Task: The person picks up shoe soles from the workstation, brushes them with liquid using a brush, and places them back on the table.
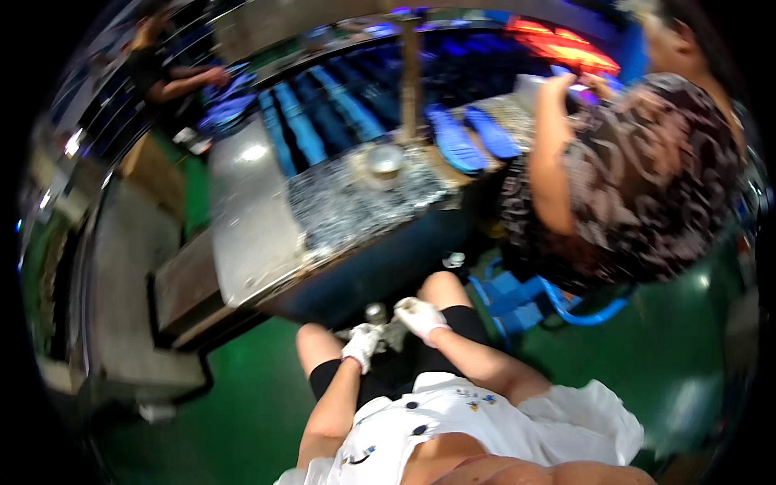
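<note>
White gloves cover both my hands, which are over my lap between my knees. My left hand (362, 346) has its fingers curled next to a crumpled whitish cloth-like thing (394, 335); what is in those fingers is too blurred to name. Closed with bent fingers, my right hand (419, 318) rests by my right thigh, and anything inside it is hidden. Just beyond the hands, between them, shows a small round container (375, 313) with a greyish, shiny look.
Ahead stands a metal-edged workbench (257, 226) with a small tin (385, 160) on it. Blue shoe soles (457, 141) lie at its right; several blue strips (299, 121) lie farther back. One person (630, 178) sits close at right by a blue stool (517, 299); another (158, 77) works far left.
</note>
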### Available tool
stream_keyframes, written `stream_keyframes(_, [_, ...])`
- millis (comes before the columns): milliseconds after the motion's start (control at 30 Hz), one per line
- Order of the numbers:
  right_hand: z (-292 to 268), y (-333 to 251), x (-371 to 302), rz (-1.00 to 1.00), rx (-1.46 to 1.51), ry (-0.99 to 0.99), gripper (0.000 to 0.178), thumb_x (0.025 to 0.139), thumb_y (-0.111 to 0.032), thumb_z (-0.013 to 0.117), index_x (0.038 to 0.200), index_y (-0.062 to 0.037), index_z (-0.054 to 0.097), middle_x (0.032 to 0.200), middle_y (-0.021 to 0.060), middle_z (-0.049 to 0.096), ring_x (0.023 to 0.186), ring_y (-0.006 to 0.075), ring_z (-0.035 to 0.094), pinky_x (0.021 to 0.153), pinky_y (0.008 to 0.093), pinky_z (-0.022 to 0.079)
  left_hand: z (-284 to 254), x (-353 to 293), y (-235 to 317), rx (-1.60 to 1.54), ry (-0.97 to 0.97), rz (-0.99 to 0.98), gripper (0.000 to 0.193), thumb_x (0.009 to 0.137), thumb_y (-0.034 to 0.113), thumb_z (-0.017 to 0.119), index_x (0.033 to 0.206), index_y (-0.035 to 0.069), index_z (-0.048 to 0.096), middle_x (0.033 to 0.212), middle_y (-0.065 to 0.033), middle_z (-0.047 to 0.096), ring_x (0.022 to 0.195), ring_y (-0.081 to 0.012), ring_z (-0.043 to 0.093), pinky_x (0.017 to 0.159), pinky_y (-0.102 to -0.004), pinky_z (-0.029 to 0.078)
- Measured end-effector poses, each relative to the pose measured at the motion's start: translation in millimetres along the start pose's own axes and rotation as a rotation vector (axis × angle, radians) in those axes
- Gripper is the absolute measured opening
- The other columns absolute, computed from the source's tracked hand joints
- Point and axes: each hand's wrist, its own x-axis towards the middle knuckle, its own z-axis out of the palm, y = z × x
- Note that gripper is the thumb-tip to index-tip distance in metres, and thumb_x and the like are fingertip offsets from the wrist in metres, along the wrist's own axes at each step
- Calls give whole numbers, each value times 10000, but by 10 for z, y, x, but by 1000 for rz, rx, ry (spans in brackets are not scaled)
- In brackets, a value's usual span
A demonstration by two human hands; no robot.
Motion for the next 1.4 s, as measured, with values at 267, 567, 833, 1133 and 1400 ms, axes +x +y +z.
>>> stream_keyframes(267, [-75,-57,-135,-132,-115,-63,306,847,-328,494,1086,-178,612,953,144,664,938,314,624,853,394,473,210,263,-145,1031,-100,191,433,826,381,578,1068,28,645,1031,-219,640,1021,-328,603,855,-398,474])
stream_keyframes(567, [-63,-210,-315,-845,-340,-63,191,814,-257,578,972,-149,586,794,92,582,733,307,554,660,421,460,122,653,-571,1003,-306,565,350,923,305,431,1202,140,564,1120,-54,621,1012,-217,593,863,-361,475])
stream_keyframes(833, [-744,-1281,-10,-1206,-469,159,155,744,-69,596,899,-78,583,869,118,637,665,305,614,569,390,494,116,-111,290,605,-203,36,379,831,324,556,910,-35,647,740,-180,656,669,-277,652,614,-399,492])
stream_keyframes(1133, [-1323,-1828,1177,-940,-563,667,713,632,-266,784,1245,-106,458,1201,187,544,1037,366,554,880,410,459,90,-153,297,640,-96,59,406,828,329,568,995,-38,625,858,-208,656,801,-298,650,693,-403,489])
stream_keyframes(1400, [-1162,-1886,1531,-737,-545,682,818,643,-393,764,1303,-80,398,1267,207,483,1127,355,505,942,412,419,41,15,30,573,-95,20,400,834,337,554,951,-38,626,769,-169,654,706,-276,647,644,-394,491])
